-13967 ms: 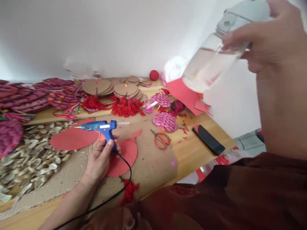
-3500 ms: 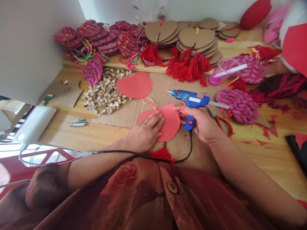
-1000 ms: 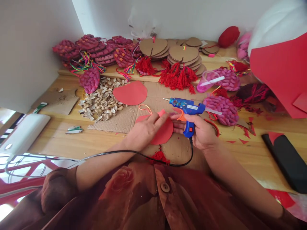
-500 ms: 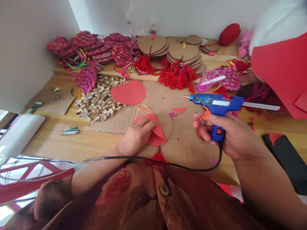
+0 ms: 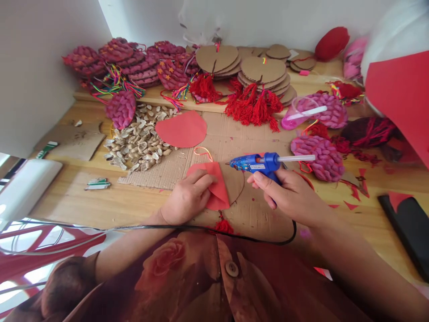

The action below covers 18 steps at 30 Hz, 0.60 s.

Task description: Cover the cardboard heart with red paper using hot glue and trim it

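Wooden table [image 5: 134, 201] fills most of the view. On it, a brown cardboard sheet [image 5: 234, 138] as work surface. Heap of peanut shells [image 5: 144, 143] overlaps its left end. Back ledge: stacked cardboard discs [image 5: 263, 69], one stack near center with red yarn hanging off the front. Right side of table: black phone-like slab [image 5: 404, 232], red scrap on top.

Right hand [image 5: 298, 197]: wrapped around the blue glue gun [image 5: 256, 165], handle mostly hidden behind the fingers. Gun roughly level, nozzle pointing left, just beside the upper right edge of the red paper [image 5: 219, 179]; can't tell if it touches. Glue stick [image 5: 298, 158] pokes out the rear.

Left hand [image 5: 187, 197]: fingers curled narrow, pinching the red paper. Paper sits in front of the person's body, right part folded back, baring the right side of a cardboard disc [image 5: 236, 188] under it.

Red tassel [image 5: 223, 226] at the disc's near edge, thin yellow-orange loop [image 5: 203, 152] at the far edge.
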Available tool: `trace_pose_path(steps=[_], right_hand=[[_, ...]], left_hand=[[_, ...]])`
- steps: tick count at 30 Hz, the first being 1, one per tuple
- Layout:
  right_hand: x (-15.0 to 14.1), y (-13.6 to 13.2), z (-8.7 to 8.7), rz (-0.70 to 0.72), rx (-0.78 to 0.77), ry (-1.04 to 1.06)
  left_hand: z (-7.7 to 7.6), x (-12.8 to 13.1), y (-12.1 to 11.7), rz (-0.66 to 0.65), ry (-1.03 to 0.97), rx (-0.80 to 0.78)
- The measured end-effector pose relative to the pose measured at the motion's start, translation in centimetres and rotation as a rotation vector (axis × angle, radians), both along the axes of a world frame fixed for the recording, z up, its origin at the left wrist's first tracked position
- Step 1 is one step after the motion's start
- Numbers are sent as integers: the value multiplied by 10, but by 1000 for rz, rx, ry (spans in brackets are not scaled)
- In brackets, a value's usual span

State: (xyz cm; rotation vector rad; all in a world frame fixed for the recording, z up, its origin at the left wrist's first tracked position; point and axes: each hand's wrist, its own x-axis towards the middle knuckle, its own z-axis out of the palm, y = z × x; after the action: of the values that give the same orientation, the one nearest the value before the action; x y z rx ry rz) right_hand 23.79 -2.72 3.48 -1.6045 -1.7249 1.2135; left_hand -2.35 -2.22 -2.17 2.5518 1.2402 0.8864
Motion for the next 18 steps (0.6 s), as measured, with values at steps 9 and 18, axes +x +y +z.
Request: trace_pose_path(steps=[9, 18], right_hand=[[-6, 15, -9, 49, 73, -97], [-6, 16, -9, 73, 71, -239]], left_hand=[[-2, 0, 0, -2, -10, -14], [-4, 0, 2, -10, -13, 16]])
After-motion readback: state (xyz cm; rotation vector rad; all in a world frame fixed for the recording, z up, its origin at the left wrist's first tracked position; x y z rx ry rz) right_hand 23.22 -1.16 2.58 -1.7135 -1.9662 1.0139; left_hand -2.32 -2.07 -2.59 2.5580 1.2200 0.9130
